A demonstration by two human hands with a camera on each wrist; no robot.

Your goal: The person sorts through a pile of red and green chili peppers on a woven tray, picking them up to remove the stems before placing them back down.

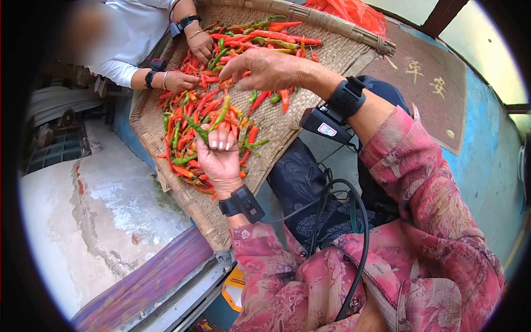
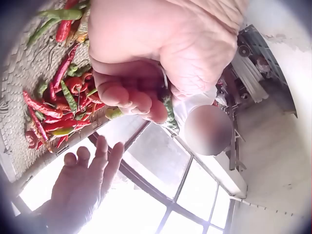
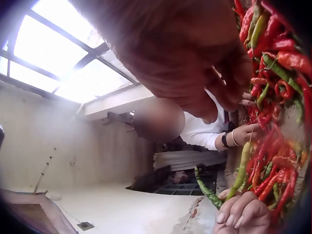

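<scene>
My left hand [image 1: 220,160], palm turned up with its fingers curled in, grips green chili peppers low over the pile. One dark green chili pepper [image 3: 207,190] sticks out past the thumb, and a yellow-green chili pepper [image 3: 242,168] rises beside it; their lower ends are hidden in the hand. Above the heap of red and green chilies [image 1: 207,105], my right hand [image 1: 268,69] hovers with its fingers loosely bent and apart. Nothing shows between those fingers, also in the left wrist view, where the right hand [image 2: 78,183] appears beyond the left.
The chilies lie on a large woven tray [image 1: 287,124] with a raised rim. Across it, another person's hands [image 1: 182,81] reach into the heap. A black cable [image 1: 362,243] hangs over my lap. A red plastic bag [image 1: 354,14] lies beyond the far rim.
</scene>
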